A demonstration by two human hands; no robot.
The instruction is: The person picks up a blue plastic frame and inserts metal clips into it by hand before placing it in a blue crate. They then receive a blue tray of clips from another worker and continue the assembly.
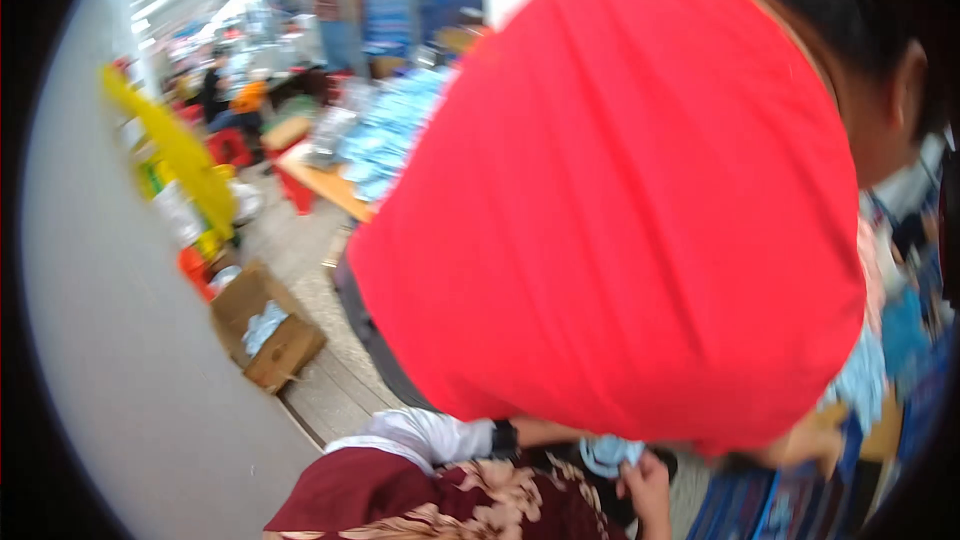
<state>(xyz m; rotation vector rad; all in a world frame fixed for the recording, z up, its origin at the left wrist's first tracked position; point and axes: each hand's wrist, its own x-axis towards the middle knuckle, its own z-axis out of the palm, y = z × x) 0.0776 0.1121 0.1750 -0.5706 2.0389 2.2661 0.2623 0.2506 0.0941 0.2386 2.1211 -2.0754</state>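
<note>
At the lower middle, my right hand has its fingers closed at the edge of a small light-blue piece, which looks like folded cloth or looped material. My left forearm, with a black band at the wrist and a white sleeve, reaches toward the same piece from the left. The fingers of my left hand are hidden near the piece and under the red shirt's hem. A person in a red shirt leans across right in front of me and covers most of the view. That person's hand hangs at the right.
On the floor at left, a cardboard box holds some light-blue pieces. Behind the person, a table carries a light-blue heap. Blue crates stand at the lower right. A pale wall runs along the left.
</note>
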